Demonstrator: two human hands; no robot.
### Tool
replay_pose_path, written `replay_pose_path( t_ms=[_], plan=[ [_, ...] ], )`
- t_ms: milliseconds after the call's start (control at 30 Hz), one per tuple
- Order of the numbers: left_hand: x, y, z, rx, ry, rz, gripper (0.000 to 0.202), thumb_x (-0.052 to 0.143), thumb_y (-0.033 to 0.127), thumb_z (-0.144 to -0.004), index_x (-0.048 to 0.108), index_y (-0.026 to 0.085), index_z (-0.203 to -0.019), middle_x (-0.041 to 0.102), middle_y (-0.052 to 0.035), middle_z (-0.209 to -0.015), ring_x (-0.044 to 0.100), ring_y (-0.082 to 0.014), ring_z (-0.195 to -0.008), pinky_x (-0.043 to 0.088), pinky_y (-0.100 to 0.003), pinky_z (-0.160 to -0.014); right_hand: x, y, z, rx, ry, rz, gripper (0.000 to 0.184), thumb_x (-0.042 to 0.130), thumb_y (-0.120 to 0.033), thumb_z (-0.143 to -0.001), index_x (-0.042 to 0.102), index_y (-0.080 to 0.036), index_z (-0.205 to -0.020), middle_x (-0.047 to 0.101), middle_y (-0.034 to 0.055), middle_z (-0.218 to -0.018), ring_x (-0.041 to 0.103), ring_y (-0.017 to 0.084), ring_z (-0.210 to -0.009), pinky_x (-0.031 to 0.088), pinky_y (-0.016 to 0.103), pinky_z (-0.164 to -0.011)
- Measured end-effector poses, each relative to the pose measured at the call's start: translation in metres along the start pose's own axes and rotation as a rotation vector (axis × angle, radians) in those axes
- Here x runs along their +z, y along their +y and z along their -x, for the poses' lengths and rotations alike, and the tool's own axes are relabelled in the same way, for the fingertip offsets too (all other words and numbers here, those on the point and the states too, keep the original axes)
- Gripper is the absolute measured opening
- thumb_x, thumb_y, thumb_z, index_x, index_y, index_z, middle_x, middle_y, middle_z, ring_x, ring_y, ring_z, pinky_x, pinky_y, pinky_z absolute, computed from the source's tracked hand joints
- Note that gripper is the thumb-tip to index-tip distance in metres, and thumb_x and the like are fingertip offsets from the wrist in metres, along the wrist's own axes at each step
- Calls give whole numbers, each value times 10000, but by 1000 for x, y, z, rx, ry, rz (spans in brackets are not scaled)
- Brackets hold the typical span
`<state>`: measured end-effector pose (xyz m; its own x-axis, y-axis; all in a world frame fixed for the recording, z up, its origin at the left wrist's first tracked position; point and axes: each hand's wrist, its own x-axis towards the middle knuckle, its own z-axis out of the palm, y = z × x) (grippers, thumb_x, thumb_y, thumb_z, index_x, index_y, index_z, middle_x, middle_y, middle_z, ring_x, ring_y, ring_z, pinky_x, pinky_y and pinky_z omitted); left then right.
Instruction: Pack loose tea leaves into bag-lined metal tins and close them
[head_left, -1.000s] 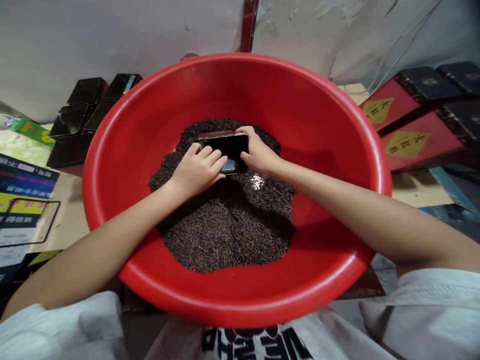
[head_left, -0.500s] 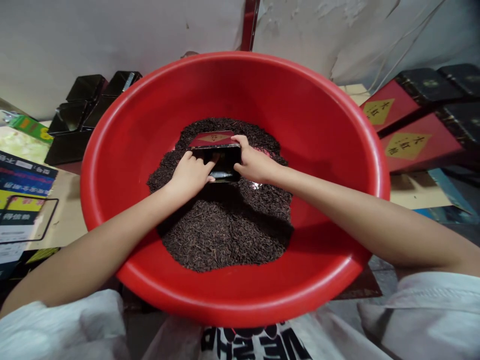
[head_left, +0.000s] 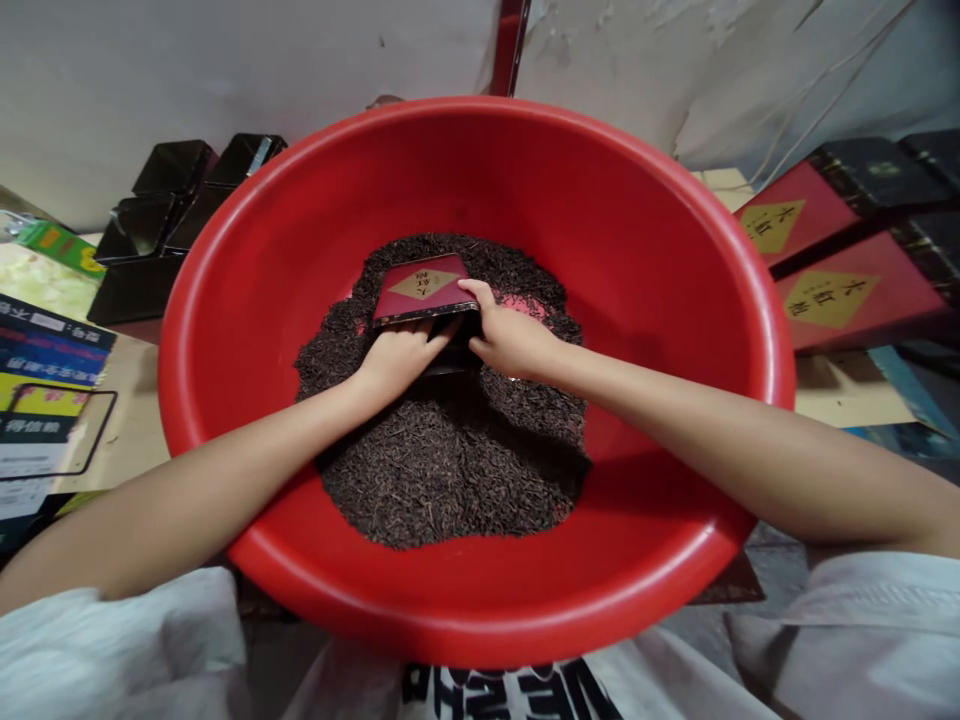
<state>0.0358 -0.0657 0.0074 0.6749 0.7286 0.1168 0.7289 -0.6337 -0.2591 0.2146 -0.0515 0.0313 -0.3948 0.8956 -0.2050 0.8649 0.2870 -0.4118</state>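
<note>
A big red plastic basin (head_left: 675, 250) holds a heap of dark loose tea leaves (head_left: 442, 460). A small red tin box (head_left: 420, 288) with a yellow diamond label lies tipped on its side in the leaves, its opening facing me. My right hand (head_left: 514, 340) grips the box at its right edge. My left hand (head_left: 397, 360) is cupped at the box's opening, its fingers curled against the leaves and partly under the box rim.
Several black open tins (head_left: 176, 205) stand at the back left. Red boxes with yellow labels (head_left: 832, 290) and black lids lie at the right. Printed cartons (head_left: 45, 350) sit at the left. A pale wall runs behind the basin.
The box has tipped forward: its black inside showed before, now its red labelled face is up. My left hand has slid from on top of the box down to its opening.
</note>
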Motion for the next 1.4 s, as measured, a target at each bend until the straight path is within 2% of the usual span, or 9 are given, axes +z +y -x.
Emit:
replay_pose_path(
  t_ms=[167, 433, 633, 733, 800, 967, 1167, 1267, 1400],
  plan=[
    [-5, -13, -4, 79, 56, -64, 386, 393, 15, -887, 657, 103, -1156, 741, -144, -894, 706, -252, -789, 561, -341, -626, -5, 4, -5, 27, 70, 27, 754, 466, -172, -776, 209, -112, -1483, 688, 185, -1016, 638, 271, -790, 467, 383, -701],
    [-34, -17, -1, 250, 503, 60, 309, 378, 111, -908, 652, 109, -1050, 749, -107, -940, 695, -205, -786, 525, -340, -717, -27, 26, -17, 35, 147, -88, 571, 447, -158, -788, 410, -195, -1357, 685, 119, -976, 620, 244, -741, 468, 385, -703],
    [-79, -20, 23, -91, 939, 279, 139, 480, 243, -935, 606, 188, -959, 667, 10, -774, 623, -114, -689, 487, -241, -660, -30, 27, -16, 81, 220, -48, 429, 447, -194, -842, 548, -199, -1259, 681, 131, -1008, 629, 295, -878, 464, 408, -740],
    [-74, -43, 26, -258, 1191, 152, 300, 476, 418, -939, 580, 153, -844, 499, 23, -654, 550, -110, -633, 456, -264, -667, -29, 24, -16, 101, 273, -51, 445, 432, -155, -825, 599, -211, -1234, 689, 116, -1025, 630, 299, -905, 466, 422, -756],
    [-60, -68, 23, -300, 1232, 109, 365, 427, 462, -944, 584, 132, -940, 531, -7, -727, 579, -155, -724, 474, -342, -769, -30, 24, -16, 103, 334, -54, 436, 429, -150, -822, 638, -201, -1201, 692, 116, -1048, 626, 306, -932, 462, 441, -787],
    [-26, -108, 11, -500, 521, 149, 377, 526, 154, -790, 624, 159, -1154, 676, -57, -1028, 614, -246, -957, 498, -405, -869, -38, 25, -15, 76, 442, -131, 380, 448, -148, -805, 704, -165, -1086, 697, 110, -1071, 622, 297, -976, 461, 461, -861],
    [-15, -66, 3, -491, -407, 4, 392, 402, 90, -852, 673, 125, -1133, 658, -162, -1116, 599, -342, -1074, 463, -434, -856, -42, 21, -11, 87, 516, -246, 328, 445, -91, -759, 733, -141, -909, 716, 91, -910, 639, 234, -863, 461, 354, -775],
    [-6, -42, 4, -426, -607, 2, 410, 328, 66, -896, 622, 39, -1180, 614, -212, -1214, 562, -336, -1160, 405, -429, -960, -39, 20, -12, 77, 501, -313, 286, 470, -107, -768, 727, -145, -887, 705, 73, -854, 627, 207, -829, 454, 320, -763],
    [4, -32, 3, -443, -719, 64, 432, 512, 159, -855, 557, -5, -1252, 584, -266, -1274, 580, -364, -1156, 447, -409, -916, -39, 23, -14, 121, 419, -294, 270, 455, -134, -812, 712, -138, -894, 679, 75, -816, 602, 193, -788, 440, 311, -749]
  ],
)
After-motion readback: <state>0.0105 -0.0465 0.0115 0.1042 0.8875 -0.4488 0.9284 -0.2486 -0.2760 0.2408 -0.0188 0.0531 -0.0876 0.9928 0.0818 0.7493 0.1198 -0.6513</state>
